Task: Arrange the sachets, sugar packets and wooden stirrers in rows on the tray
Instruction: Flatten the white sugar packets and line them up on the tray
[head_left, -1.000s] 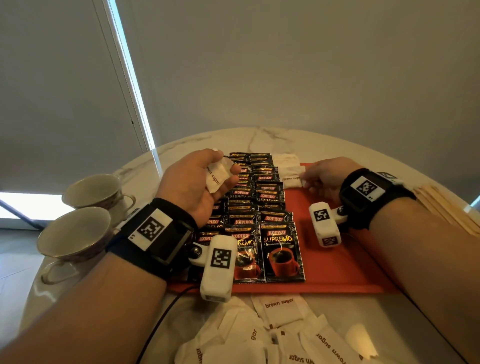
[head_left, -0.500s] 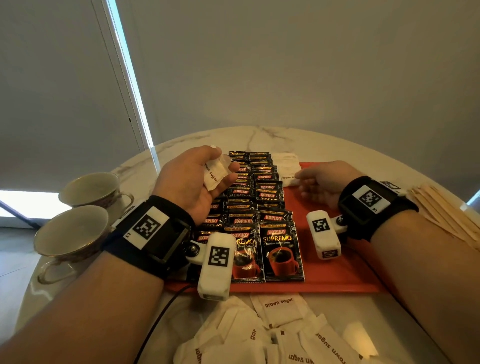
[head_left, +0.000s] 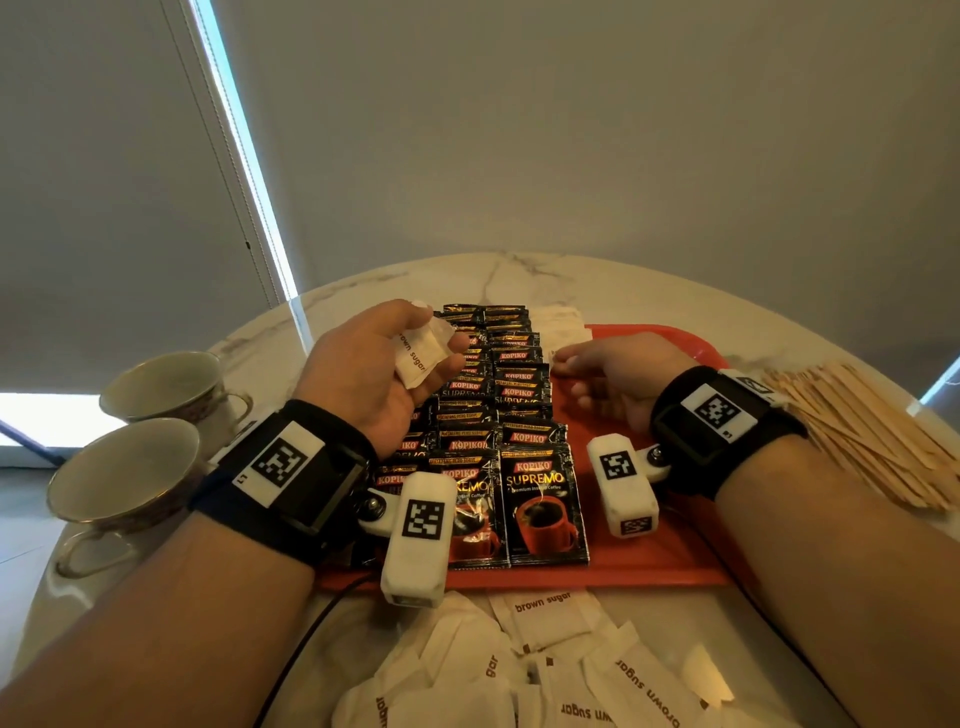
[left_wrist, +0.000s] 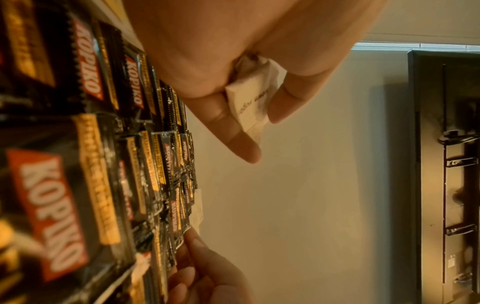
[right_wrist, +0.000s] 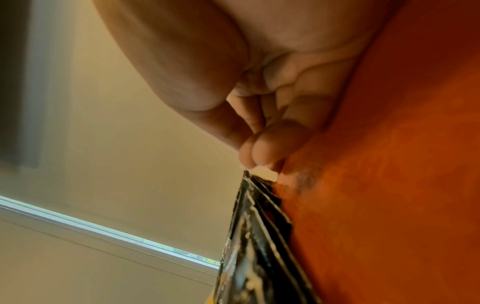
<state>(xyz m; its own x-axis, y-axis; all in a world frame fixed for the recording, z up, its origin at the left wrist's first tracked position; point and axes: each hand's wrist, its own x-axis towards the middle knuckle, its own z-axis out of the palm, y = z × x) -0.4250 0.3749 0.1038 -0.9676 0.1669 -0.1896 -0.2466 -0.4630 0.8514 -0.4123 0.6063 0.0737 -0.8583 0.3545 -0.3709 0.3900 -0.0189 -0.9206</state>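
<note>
The left hand (head_left: 374, 364) is raised above the coffee sachets (head_left: 498, 415), its fingers (left_wrist: 233, 131) and thumb clamped on a small bunch of brown sugar packets (head_left: 418, 351), apparently kept there as a ready supply so the other hand can lay them one at a time. The right hand (head_left: 618, 374) is low on the red tray (head_left: 675, 551), fingers (right_wrist: 270, 148) drawn together with their tips on the edge of a white packet (head_left: 563, 332) just beyond them, beside the sachet rows, probably squaring it into a new row. More loose packets (head_left: 545, 675) lie on the surface behind both wrists, and the wooden stirrers (head_left: 857, 431) wait off the tray, outside the right wrist.
</note>
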